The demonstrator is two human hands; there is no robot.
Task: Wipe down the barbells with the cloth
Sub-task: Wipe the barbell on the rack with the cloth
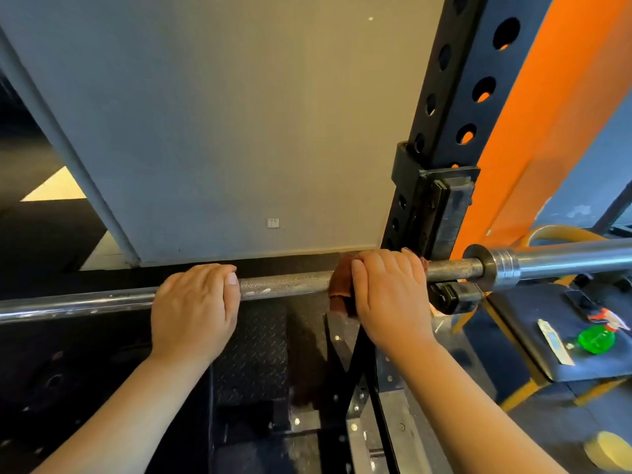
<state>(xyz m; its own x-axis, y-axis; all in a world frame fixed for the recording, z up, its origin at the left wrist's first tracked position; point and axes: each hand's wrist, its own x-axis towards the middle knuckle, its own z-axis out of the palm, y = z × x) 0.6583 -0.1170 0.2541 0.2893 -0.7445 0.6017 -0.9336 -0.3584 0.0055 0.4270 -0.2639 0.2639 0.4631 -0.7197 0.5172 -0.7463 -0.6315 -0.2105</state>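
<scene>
Black upright [455, 97] beside right hand [386, 295] clutching cloth [340, 295]; left hand [195, 309] seemingly curls round barbell [290, 285].

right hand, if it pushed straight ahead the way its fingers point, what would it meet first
Likely the rack post just behind the bar; the right hand grips the cloth right before it. Depth is unclear.

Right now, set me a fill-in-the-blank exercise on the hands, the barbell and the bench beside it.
The right hand grips the cloth round the barbell, to the ____ of the left hand.
The left hand holds the barbell with no ____ under it.
The bottle lying on the bench is ____.
Missing words: right; cloth; green.
</scene>
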